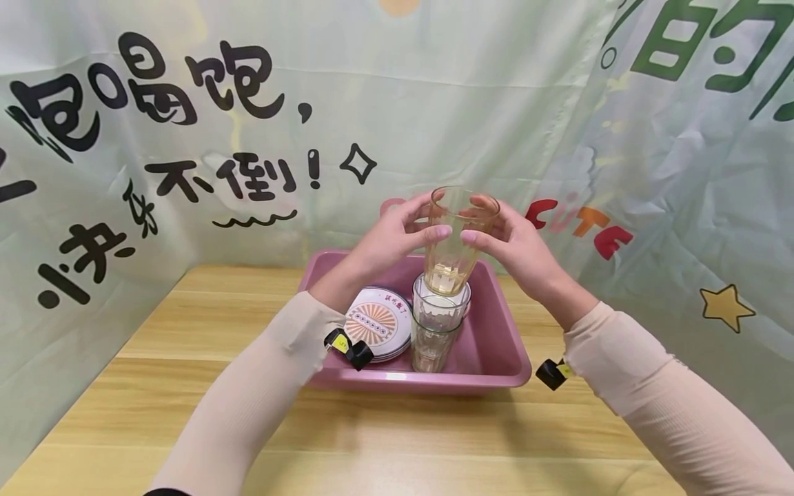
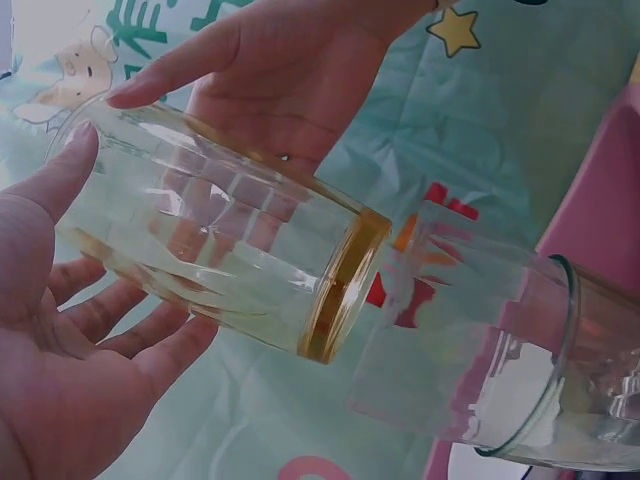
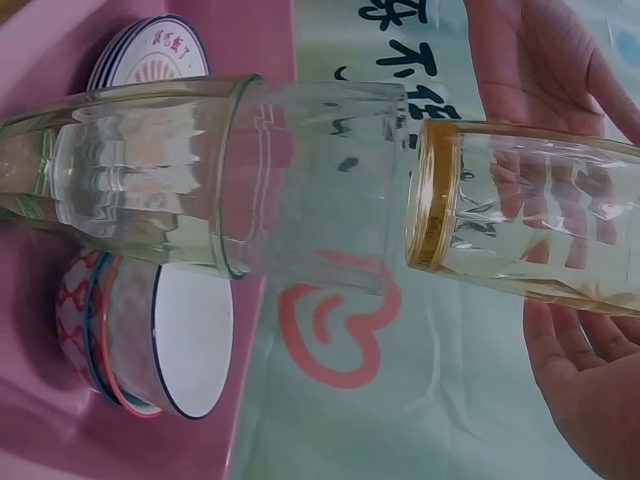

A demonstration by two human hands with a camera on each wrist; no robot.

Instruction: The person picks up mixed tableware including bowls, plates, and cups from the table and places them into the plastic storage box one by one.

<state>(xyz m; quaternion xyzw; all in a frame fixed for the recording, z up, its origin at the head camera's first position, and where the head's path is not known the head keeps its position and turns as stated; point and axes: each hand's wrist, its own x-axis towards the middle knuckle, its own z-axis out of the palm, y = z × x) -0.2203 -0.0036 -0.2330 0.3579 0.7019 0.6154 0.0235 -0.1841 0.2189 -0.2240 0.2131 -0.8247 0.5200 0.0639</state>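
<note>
A clear amber-tinted drinking glass [image 1: 448, 258] is held up between both hands, slightly tilted in the head view. My left hand [image 1: 397, 238] grips its left side near the rim, and my right hand [image 1: 524, 251] grips the right side, thumbs towards me. Just under its base [image 3: 435, 195] stands a stack of glasses. The upper one is a clear glass [image 2: 440, 330], nested in a green-rimmed glass [image 3: 140, 185]. Both wrist views show a narrow gap between the amber base and the clear rim.
The stack stands in a pink basin [image 1: 496, 380] on a wooden table [image 1: 248, 331]. Several patterned plates [image 1: 378, 324] lie stacked left of the glasses. Nested bowls [image 3: 190, 340] sit behind them. A printed cloth [image 1: 347, 103] hangs behind the table.
</note>
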